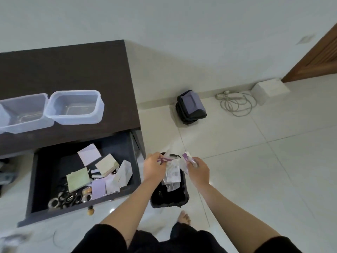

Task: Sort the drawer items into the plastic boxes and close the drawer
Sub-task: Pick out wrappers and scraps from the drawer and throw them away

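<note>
Hands were both pinched shut on one crinkly clear plastic wrapper (172,173) over a black bin (169,197) on the floor: left hand (153,168) gripping its left edge, right hand (197,169) the right. Drawer (83,179) hung open beside them, plastic boxes (74,106) up on the desk (73,66).

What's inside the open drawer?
The drawer holds sticky-note pads, loose paper cards, tape rolls and scissors, heaped at its front right. Whatever lies beneath that heap is covered.
</note>
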Tool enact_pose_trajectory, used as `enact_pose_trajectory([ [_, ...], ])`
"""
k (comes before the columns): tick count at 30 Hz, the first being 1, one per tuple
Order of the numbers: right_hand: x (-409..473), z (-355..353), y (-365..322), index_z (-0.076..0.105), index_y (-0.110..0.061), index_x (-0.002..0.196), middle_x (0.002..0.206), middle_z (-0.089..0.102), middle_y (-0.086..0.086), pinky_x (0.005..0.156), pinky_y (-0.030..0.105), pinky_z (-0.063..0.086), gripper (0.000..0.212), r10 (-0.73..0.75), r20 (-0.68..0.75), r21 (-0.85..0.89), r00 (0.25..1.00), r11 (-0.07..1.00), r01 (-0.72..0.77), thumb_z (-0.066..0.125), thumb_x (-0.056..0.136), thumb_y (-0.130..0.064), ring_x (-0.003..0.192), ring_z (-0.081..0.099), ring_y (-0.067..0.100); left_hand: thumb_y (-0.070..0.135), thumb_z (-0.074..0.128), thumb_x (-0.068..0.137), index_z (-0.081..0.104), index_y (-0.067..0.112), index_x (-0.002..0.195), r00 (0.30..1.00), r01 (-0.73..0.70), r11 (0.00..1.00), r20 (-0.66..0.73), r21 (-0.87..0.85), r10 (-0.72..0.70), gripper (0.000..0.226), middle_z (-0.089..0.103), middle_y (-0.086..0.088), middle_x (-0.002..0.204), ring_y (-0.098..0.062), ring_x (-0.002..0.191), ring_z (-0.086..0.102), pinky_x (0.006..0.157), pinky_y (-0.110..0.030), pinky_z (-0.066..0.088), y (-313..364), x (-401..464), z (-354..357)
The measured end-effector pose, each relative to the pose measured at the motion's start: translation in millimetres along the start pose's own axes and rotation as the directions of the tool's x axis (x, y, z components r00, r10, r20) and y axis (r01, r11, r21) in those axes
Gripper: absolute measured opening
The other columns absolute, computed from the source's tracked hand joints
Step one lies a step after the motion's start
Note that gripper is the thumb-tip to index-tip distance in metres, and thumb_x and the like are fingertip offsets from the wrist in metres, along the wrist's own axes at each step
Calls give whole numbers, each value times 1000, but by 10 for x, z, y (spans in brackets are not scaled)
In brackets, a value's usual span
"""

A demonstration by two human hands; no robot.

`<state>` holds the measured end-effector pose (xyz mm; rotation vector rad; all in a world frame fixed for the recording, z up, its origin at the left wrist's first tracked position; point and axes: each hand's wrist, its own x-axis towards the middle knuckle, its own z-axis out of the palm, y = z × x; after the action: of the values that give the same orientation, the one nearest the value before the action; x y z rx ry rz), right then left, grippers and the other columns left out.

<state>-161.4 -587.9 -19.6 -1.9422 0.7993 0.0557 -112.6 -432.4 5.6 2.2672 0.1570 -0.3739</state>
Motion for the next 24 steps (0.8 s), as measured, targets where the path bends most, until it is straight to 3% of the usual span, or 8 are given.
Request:
enact_pose_trajectory([
  [5, 32, 123, 305, 56, -22, 73, 65, 54, -5, 53, 18, 37, 20, 130, 149, -6, 980, 991, -131, 50, 87, -9, 62, 52, 16, 7, 61, 86, 58, 28, 74, 989, 145, 989, -26, -19, -146, 25, 57, -2, 104, -9, 88, 54, 70, -17, 40, -124, -111, 393],
  [8, 95, 280, 485, 59, -22, 79, 68, 58, -6, 54, 17, 41, 21, 209, 195, -11, 958, 977, -211, 50, 85, -5, 63, 55, 13, 4, 60, 86, 62, 17, 86, 968, 249, 968, -28, -25, -250, 13, 55, -4, 108, -11, 89, 53, 75, -21, 42, -342, -89, 646],
  [12, 332, 656, 912, 58, -21, 71, 64, 56, -4, 56, 23, 43, 17, 288, 269, -10, 919, 955, -296, 51, 81, -9, 61, 53, 13, 4, 59, 87, 61, 13, 91, 932, 361, 932, -25, -39, -362, 11, 50, -4, 107, -18, 92, 56, 77, -23, 41, -785, 119, 1043],
  [15, 579, 981, 1278, 62, -14, 83, 71, 59, -4, 59, 23, 45, 7, 295, 334, -33, 895, 953, -302, 55, 83, -11, 65, 55, 12, 2, 58, 86, 61, 16, 85, 914, 399, 915, -52, -55, -402, 14, 51, -6, 106, -16, 90, 55, 78, -22, 40, -1174, 320, 1360],
  [19, 887, 1358, 1740, 62, -8, 94, 82, 64, 4, 64, 24, 46, 12, 324, 395, -35, 860, 940, -339, 55, 84, -9, 72, 58, 16, 3, 58, 83, 59, 20, 81, 896, 437, 896, -52, -82, -442, 17, 54, -6, 109, -14, 88, 57, 76, -25, 43, -1706, 556, 1773],
  [21, 1002, 1490, 1961, 62, -7, 100, 88, 66, 6, 67, 22, 47, 16, 342, 434, -34, 833, 931, -364, 53, 86, -8, 77, 61, 17, 8, 61, 83, 62, 17, 91, 887, 456, 885, -29, -99, -460, 11, 53, -6, 111, -17, 90, 58, 77, -27, 46, -1910, 636, 1933],
  [24, 1132, 1590, 2172, 55, -13, 126, 113, 65, 3, 89, 30, 50, 34, 385, 467, -42, 796, 909, -415, 50, 93, -20, 103, 62, 20, 19, 66, 84, 54, 15, 114, 871, 490, 867, 21, -94, -490, 33, 49, -5, 114, -11, 80, 53, 65, -19, 41, -2113, 696, 2093],
])
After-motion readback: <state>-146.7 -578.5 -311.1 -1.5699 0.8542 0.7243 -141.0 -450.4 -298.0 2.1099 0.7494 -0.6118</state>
